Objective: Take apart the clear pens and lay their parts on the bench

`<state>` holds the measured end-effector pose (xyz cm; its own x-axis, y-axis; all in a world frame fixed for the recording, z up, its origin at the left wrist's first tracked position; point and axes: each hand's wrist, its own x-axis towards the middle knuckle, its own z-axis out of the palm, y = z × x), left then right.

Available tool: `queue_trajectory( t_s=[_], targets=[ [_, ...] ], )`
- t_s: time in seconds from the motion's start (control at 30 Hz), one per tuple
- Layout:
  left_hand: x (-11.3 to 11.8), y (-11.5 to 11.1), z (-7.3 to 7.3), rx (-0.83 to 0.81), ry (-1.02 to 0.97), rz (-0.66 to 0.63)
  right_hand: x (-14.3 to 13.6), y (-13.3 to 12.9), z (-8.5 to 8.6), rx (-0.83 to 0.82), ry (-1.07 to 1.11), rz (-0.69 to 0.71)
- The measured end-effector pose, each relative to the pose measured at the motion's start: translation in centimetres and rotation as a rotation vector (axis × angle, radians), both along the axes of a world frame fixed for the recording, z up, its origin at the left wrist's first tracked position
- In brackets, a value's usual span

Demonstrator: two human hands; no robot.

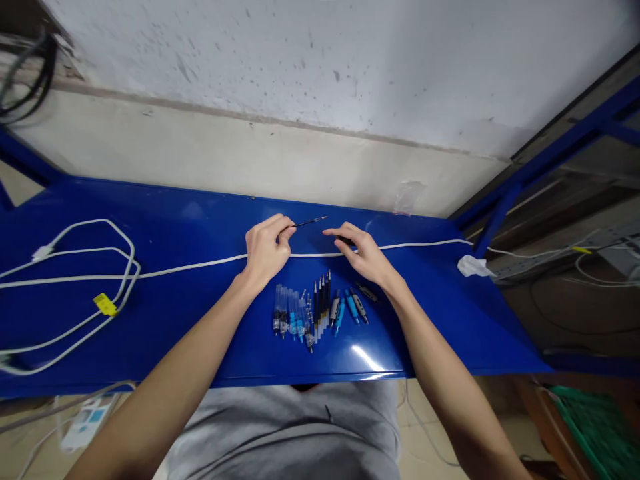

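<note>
My left hand (267, 248) pinches a thin dark pen refill (311, 221) by one end. Its other end points right, toward my right hand. Closed around a small black piece (344, 240) is my right hand (369, 257), with the index finger stretched out; most of that piece is hidden, and it looks like part of a pen. Between my forearms lie clear pen barrels (291, 308) with dark or blue ends. Beside them are several dark refills (321, 303) in a row and blue and grey pen lower sections (353, 308).
A white cable (195, 268) crosses the blue table (190, 333) under my hands and loops at the left, with a yellow tag (105, 304). White crumpled tissue (474, 266) lies at the right. A clear plastic bag (410, 197) rests against the back wall.
</note>
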<state>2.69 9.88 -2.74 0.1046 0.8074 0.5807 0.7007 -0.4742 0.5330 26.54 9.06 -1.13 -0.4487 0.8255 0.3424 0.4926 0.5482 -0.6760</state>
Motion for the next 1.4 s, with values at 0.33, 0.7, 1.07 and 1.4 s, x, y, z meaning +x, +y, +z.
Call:
queue_trajectory(
  t_s=[0.33,0.7,1.07,1.4],
  targets=[
    [0.1,0.1,-0.1,0.0,0.017,0.014,0.4,-0.8,0.1,-0.235,0.122,0.109],
    [0.0,0.2,-0.4,0.0,0.039,0.014,-2.4,-2.6,0.6,-0.126,-0.148,0.421],
    [0.0,0.3,-0.4,-0.001,0.044,0.007,-2.6,-3.2,1.8,0.009,-0.261,0.41],
    [0.5,0.2,-0.5,-0.011,0.006,-0.094,3.1,-3.8,1.3,-0.028,-0.452,-0.606]
  ],
)
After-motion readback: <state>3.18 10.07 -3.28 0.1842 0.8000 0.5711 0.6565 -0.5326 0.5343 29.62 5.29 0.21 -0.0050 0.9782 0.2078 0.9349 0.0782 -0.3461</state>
